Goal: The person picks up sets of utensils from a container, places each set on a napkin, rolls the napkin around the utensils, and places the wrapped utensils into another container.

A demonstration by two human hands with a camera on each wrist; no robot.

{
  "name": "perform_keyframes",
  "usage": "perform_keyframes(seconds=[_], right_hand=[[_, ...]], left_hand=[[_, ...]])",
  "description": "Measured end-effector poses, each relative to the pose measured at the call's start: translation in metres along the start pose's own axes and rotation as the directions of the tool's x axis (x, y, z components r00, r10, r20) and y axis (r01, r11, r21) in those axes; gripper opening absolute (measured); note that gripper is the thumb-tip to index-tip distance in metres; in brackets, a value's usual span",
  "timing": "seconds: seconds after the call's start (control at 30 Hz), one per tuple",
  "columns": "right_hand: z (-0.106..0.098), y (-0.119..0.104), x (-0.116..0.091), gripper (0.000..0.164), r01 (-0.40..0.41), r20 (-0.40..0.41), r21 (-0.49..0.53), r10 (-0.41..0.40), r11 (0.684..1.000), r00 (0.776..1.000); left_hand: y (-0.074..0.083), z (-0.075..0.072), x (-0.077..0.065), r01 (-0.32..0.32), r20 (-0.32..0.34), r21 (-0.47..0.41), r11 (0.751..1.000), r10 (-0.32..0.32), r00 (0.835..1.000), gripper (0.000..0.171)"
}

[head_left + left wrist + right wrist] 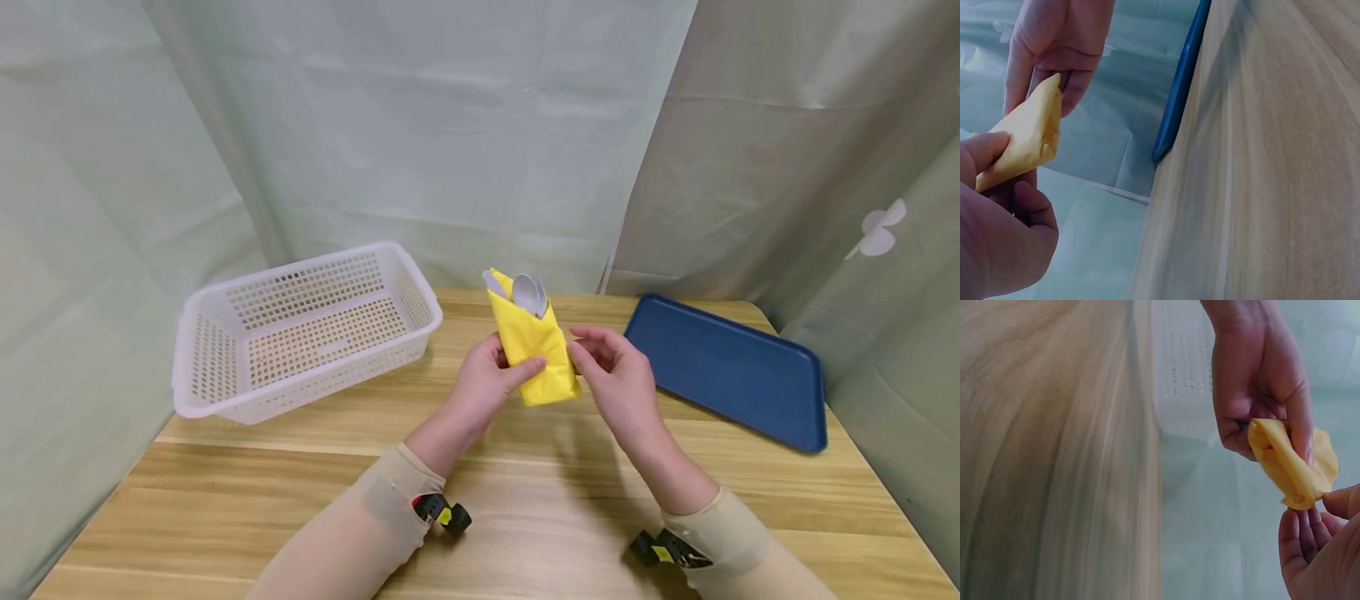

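Observation:
A folded yellow napkin (531, 346) is held up above the table, with the grey heads of a spoon (525, 292) and other cutlery sticking out of its top. My left hand (486, 379) grips the napkin from the left, thumb across its front and fingers behind. At the opposite side, my right hand (624, 375) pinches the napkin's edge between thumb and fingertips. The right wrist view shows the folded bottom end of the napkin (1291, 465), with the right thumb (1341, 501) right at its edge. From that side the cutlery is hidden.
On the left of the wooden table (300, 492) stands a white perforated plastic basket (330, 371). A blue rectangular tray (727, 367) lies at the right, beyond my right hand. Pale curtains (450, 125) hang behind the table and at both sides.

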State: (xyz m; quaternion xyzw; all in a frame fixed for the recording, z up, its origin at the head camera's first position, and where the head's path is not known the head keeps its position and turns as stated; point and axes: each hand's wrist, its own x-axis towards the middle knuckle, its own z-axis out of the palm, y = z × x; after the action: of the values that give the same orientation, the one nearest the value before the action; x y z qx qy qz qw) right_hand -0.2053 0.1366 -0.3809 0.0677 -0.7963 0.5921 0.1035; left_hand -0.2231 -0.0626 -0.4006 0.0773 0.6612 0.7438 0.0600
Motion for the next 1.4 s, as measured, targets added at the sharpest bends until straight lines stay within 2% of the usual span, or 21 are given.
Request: perform_keyframes(seconds=[0.17,0.3,0.4,0.5,0.63,0.73,0.9,1.03,1.17,1.27,1.4], right_hand=[[0.003,0.000,-0.001,0.038,-0.035,0.072,-0.005,0.035,0.999,0.997],[0.004,-0.001,-0.001,0.041,-0.137,0.157,0.039,0.129,0.990,0.979],[0.003,-0.001,0.000,0.033,-0.216,0.180,0.139,0.190,0.966,0.965],[0.001,0.001,0.001,0.026,-0.254,0.174,0.226,0.218,0.940,0.960],[0.000,0.002,0.003,0.027,-0.292,0.194,0.266,0.246,0.919,0.950],[0.001,0.001,0.002,0.031,-0.290,0.195,0.269,0.243,0.918,0.950],[0.002,-0.002,0.000,0.033,-0.241,0.141,0.228,0.213,0.943,0.967],[0.002,0.000,-0.001,0.032,-0.189,0.099,0.139,0.176,0.972,0.979],[0.003,0.004,-0.003,0.021,-0.027,-0.016,-0.042,0.026,0.999,1.000],[0.004,0.005,-0.006,0.015,0.133,-0.106,-0.180,-0.153,0.975,0.982],[0.008,0.003,-0.010,0.015,0.299,-0.128,-0.286,-0.346,0.910,0.929]], left_hand=[[0.002,-0.003,0.002,-0.037,-0.086,-0.073,0.997,0.031,0.996,0.042],[0.005,-0.005,0.002,-0.065,-0.124,-0.078,0.995,0.055,0.991,0.041],[0.006,-0.006,0.002,-0.072,-0.135,-0.073,0.995,0.061,0.989,0.040],[0.006,-0.006,0.002,-0.067,-0.134,-0.075,0.995,0.056,0.989,0.040],[0.007,-0.006,0.002,-0.059,-0.121,-0.094,0.994,0.047,0.991,0.040],[0.007,-0.005,0.002,-0.058,-0.105,-0.112,0.992,0.046,0.993,0.041],[0.008,-0.004,0.000,-0.054,-0.091,-0.106,0.993,0.044,0.995,0.042],[0.009,-0.004,-0.001,-0.051,-0.086,-0.098,0.994,0.043,0.995,0.042],[0.009,-0.004,-0.001,-0.051,-0.081,-0.099,0.994,0.043,0.996,0.043],[0.009,-0.004,0.000,-0.052,-0.089,-0.099,0.994,0.043,0.995,0.043],[0.008,-0.005,0.000,-0.063,-0.124,-0.081,0.995,0.053,0.991,0.041]])
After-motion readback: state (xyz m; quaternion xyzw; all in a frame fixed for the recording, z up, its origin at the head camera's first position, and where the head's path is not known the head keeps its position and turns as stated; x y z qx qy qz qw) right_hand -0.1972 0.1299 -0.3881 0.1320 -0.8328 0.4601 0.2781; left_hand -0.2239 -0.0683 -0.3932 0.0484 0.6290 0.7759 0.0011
